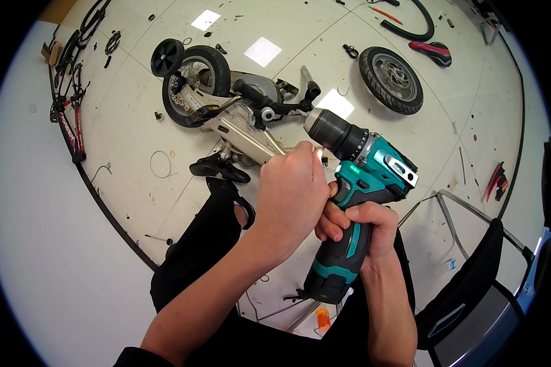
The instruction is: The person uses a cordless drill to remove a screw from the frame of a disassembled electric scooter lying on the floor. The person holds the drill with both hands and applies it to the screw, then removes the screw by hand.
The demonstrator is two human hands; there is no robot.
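My right hand (373,229) grips the handle of a teal and black cordless drill (364,168), which is raised with its chuck pointing up and to the left. A small green light shows on its body. Just left of the drill, my left hand (291,192) is closed, fingers curled inward below the chuck; what it holds, if anything, is hidden. Behind both hands, a partly dismantled champagne-coloured small bike (229,125) lies on the floor with a wheel, black grips and levers showing.
A detached wheel (390,79), a red and black saddle (428,52) and a black tyre (425,18) lie farther back. Bicycle frames (73,122) stand at the left edge. A chair (490,263) with metal tubing is at the right. Small parts and wires are scattered over the floor.
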